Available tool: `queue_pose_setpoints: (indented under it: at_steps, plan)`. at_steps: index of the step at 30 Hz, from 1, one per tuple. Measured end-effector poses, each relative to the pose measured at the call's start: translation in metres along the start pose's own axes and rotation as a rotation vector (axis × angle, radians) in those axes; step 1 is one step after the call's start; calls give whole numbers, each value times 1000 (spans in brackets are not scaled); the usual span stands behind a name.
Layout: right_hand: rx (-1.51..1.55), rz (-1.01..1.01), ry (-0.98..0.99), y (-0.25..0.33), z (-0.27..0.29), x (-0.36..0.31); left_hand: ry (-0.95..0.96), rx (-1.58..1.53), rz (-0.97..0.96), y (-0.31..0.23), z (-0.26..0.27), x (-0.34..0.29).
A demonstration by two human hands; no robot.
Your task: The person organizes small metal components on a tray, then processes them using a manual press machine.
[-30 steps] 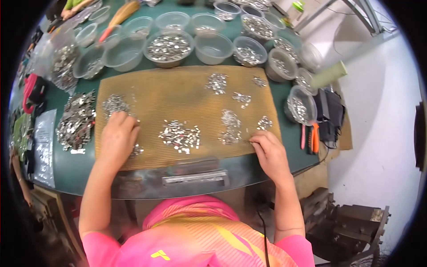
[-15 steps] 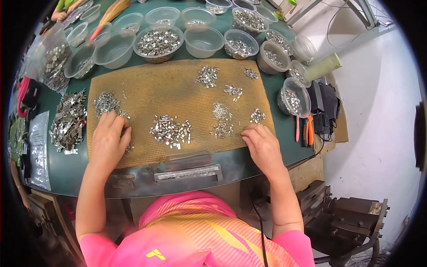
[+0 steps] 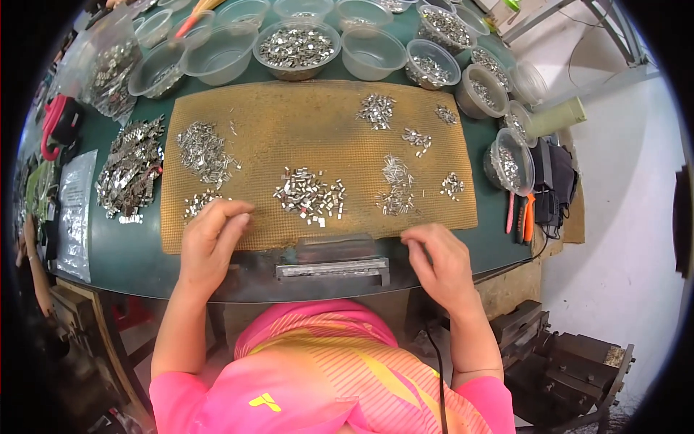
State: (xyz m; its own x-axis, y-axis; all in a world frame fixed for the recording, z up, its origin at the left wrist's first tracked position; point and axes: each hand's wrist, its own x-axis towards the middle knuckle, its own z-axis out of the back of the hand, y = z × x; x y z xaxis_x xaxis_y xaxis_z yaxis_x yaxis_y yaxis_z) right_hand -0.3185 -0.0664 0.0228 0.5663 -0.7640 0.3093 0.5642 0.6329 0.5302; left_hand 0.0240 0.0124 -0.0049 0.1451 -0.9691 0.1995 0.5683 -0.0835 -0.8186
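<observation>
Tabletop [image 3: 130,249] in green, seen from above, with a brown ribbed mat [image 3: 289,119] lying across it and small silvery metal pieces sorted on the mat in separate heaps. Two bare forearms come in from the lower edge. The left hand [image 3: 210,242] is at the mat's front edge, just beside a small lower-left heap [image 3: 202,201]; its thumb and forefinger are bent close together, and whether they pinch anything cannot be told. The right hand [image 3: 442,264] is at the front edge on the other side, fingers curled toward the thumb; its grip, too, hides whether a piece is inside. Between the hands lie a central heap [image 3: 311,194] and, nearer the right hand, a long heap [image 3: 396,186]. A metal bar [image 3: 332,270] lies in front of the mat, and a large, tangled metal pile [image 3: 130,168] sits left of it. Clear plastic bowls, one full of pieces [image 3: 296,47], line the far side.
</observation>
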Motion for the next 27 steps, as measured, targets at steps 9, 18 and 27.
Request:
queue_pose_setpoints:
  at_steps: [9,18,27]
  plan:
    - [32,137,129,20,-13,-4,68,-600,355,-5,-11,-13]
    - [38,170,92,32,-31,-7,96,-318,118,0,-16,-16]
    - [-24,128,44,34,-42,-14,61,-200,83,-11,-22,-19]
